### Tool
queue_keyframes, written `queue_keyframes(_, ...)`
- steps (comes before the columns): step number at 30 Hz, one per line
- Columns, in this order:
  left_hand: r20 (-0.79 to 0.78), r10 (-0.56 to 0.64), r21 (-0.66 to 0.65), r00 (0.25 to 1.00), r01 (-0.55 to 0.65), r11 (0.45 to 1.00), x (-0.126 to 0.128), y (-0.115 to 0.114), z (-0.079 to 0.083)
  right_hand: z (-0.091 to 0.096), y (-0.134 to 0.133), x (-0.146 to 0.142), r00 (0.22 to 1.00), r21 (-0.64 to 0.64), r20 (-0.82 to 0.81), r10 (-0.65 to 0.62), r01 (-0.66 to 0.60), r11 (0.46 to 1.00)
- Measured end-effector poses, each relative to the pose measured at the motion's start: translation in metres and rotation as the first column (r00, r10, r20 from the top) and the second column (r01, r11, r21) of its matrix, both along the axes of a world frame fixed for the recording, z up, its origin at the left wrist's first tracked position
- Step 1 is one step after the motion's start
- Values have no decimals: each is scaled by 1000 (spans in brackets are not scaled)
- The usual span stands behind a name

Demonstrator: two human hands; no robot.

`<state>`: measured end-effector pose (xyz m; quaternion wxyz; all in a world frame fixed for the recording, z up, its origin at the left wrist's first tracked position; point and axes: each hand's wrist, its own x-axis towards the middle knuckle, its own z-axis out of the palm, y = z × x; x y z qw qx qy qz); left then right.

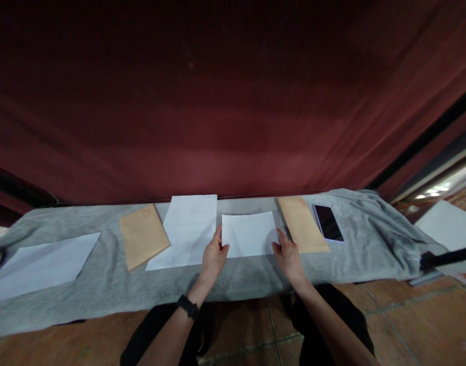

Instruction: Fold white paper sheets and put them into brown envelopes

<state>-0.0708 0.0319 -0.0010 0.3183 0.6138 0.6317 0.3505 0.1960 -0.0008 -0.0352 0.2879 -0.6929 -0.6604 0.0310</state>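
Observation:
Between my two hands is a white sheet of paper (249, 235), smaller than the sheet beside it and perhaps folded. Its left edge is pinched by my left hand (215, 252), thumb in front. On the opposite edge my right hand (287, 252) grips it with bent fingers. A larger white sheet (190, 223) lies just left, partly behind my left hand. Close to my right hand rests a brown envelope (302, 226). Another brown envelope (144, 236) overlaps the larger sheet's left side.
A grey cloth (114, 290) covers the long narrow surface. White paper (45, 264) lies at the far left. A phone (329, 222) with a dark screen is right of the envelopes. A dark red curtain-like sheet (233, 127) rises behind. A black bar (448, 256) juts in at right.

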Motion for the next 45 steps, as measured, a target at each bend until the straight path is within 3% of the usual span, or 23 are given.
queue_keyframes(9, -176, -15, 72, 984, 28, 997, 3, 1, -1, 9, -6, -7, 987, -31, 160, -25, 30, 999)
queue_keyframes(17, -439, 20, 156, 898, 54, 986, 9, -9, 7, 17, -9, -9, 973, -70, 218, -74, 91, 993)
queue_keyframes(19, -533, 30, 209, 845, 97, 973, 13, -12, 10, 17, -8, -10, 984, -32, 167, -61, 68, 997)
queue_keyframes(22, -625, 4, 283, 780, 222, 933, 29, -16, 10, 18, -4, -17, 998, 46, -40, 43, -41, 998)
queue_keyframes(25, -668, -118, 275, 735, 391, 878, 53, -18, 0, 18, 3, -33, 935, 43, -315, 166, -161, 986)
queue_keyframes(29, -728, -172, 189, 664, 435, 880, 74, -16, -20, 16, 8, -56, 848, -63, -485, 214, -278, 959)
queue_keyframes(33, -760, -180, 112, 625, 399, 910, 75, -12, -29, 12, 6, -66, 920, -84, -269, 284, -317, 945)
queue_keyframes(38, -752, -146, 82, 643, 311, 947, 67, -11, -21, 8, 1, -66, 960, -55, 113, 258, -253, 966)
queue_keyframes(45, -669, -27, 194, 743, 209, 959, 61, -12, -24, 0, 2, -47, 949, -16, 283, 141, -143, 990)
